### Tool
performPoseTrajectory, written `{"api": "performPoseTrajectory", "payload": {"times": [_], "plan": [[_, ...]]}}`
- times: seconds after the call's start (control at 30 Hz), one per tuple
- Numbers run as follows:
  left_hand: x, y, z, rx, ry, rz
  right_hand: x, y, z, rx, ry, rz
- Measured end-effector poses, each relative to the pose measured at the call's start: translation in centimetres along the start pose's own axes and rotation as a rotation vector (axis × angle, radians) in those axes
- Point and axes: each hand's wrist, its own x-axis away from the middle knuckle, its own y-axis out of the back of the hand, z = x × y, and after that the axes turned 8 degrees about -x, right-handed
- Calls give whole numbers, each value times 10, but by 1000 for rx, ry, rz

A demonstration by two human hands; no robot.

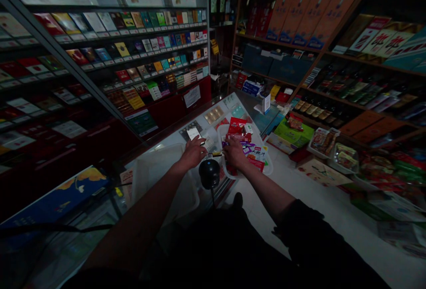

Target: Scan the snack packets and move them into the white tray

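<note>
In the head view, my left hand is over the glass counter, its fingers slightly bent and apart. Just beyond its fingertips is a small white card or pack. My right hand reaches into a shallow white plastic tray, fingers curled down among red and purple snack packets. Its fingertips seem to grip a packet, though they are partly hidden. Between the hands lies a small dark and yellow strip-like packet. A red packet lies at the tray's far end.
A white plastic bin stands left of my hands. A black round device on a stalk rises in front of me. Shelves of cigarette packs line the left; bottles and boxes fill the right. Snack trays sit low right.
</note>
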Motion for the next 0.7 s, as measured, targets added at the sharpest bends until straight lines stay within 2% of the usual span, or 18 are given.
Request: {"api": "performPoseTrajectory", "payload": {"times": [0.2,0.43,0.7], "plan": [[-13,10,-19,2,-37,0,8,15,-9,-13,-45,-94],[-33,10,-46,-9,-130,33,26,35,-20,-32,-107,-73],[-47,11,-75,-7,-171,98,43,45,-30,22,-185,-87]]}}
